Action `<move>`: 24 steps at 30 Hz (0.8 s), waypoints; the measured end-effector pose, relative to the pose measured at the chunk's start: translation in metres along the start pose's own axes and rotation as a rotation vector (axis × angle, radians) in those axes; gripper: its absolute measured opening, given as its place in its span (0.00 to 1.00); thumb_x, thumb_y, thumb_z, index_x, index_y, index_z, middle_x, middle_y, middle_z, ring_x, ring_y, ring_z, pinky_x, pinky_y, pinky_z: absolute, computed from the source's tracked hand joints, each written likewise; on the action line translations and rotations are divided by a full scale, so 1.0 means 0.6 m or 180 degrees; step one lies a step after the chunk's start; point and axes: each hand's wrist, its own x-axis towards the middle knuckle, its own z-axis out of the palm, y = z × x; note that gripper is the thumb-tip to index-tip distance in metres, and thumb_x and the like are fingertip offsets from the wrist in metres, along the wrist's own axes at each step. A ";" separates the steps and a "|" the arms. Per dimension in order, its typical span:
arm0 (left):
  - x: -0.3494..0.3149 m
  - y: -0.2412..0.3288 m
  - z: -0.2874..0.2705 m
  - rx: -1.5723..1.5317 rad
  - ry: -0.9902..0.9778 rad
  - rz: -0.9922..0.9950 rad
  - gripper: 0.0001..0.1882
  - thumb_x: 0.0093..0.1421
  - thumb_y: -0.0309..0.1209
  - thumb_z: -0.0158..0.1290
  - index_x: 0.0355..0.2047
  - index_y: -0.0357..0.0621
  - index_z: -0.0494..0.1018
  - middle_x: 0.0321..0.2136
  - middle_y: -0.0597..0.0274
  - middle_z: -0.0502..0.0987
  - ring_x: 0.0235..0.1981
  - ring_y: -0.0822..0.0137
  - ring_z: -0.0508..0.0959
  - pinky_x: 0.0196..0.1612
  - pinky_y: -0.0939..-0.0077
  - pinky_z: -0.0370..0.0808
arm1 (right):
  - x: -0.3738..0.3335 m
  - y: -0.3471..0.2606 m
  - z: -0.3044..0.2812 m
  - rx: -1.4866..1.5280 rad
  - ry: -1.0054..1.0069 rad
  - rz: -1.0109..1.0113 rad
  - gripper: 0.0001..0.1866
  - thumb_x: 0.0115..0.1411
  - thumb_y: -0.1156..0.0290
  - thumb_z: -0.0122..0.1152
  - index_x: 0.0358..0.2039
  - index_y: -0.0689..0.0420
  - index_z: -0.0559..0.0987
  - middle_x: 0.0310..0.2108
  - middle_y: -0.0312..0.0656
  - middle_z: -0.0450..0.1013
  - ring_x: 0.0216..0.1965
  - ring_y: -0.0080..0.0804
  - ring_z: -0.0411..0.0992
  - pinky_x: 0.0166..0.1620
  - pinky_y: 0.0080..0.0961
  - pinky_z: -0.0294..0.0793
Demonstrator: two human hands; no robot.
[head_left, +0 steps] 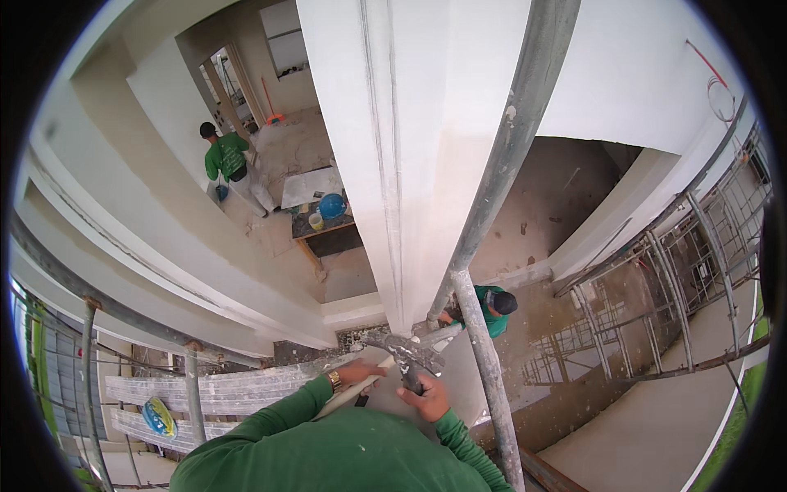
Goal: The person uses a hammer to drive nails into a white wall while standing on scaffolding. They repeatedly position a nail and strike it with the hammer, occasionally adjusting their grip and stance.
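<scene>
My right hand [428, 400] is wrapped round the dark handle of a hammer-like tool [407, 361], its head pointing away from me, spattered grey and white. The head is just before the foot of a white column [410, 205]. On the left, my left hand [357, 373], with a gold-coloured watch at its wrist, closes over a pale rod [338, 400] that slants down toward my body. Part of the rod is hidden behind my fingers and green sleeve.
Scaffold tubes [489, 369] rise close on my right. Spattered planks [221, 389] lie left, with a blue and yellow bag [159, 416]. Below, a person in green [496, 312] is beside the column; another [229, 160] stands near a table [328, 230] bearing a blue helmet [332, 206].
</scene>
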 end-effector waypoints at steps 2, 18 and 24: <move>-0.012 -0.002 -0.005 0.0154 -0.0163 -0.0112 0.19 0.68 0.45 0.56 0.50 0.43 0.75 0.26 0.64 0.77 0.19 0.72 0.75 0.24 0.72 0.77 | 0.003 -0.010 0.002 -0.0293 -0.0250 -0.0217 0.11 0.57 0.69 0.74 0.34 0.59 0.80 0.23 0.30 0.72 0.25 0.18 0.66 0.31 0.24 0.66; -0.406 0.435 -0.142 0.2410 0.3333 0.2942 0.21 0.73 0.46 0.48 0.49 0.41 0.75 0.24 0.64 0.72 0.25 0.70 0.71 0.31 0.70 0.69 | 0.013 0.007 0.038 -0.0643 0.0457 -0.0776 0.16 0.57 0.62 0.74 0.34 0.61 0.81 0.21 0.41 0.71 0.21 0.29 0.68 0.28 0.30 0.68; -0.536 0.608 -0.119 0.3304 0.4148 0.3429 0.24 0.73 0.49 0.45 0.49 0.38 0.75 0.24 0.55 0.74 0.25 0.63 0.73 0.31 0.66 0.69 | 0.002 0.021 0.045 -0.1117 0.0573 -0.1293 0.16 0.57 0.61 0.73 0.37 0.60 0.82 0.26 0.49 0.77 0.27 0.48 0.77 0.33 0.37 0.75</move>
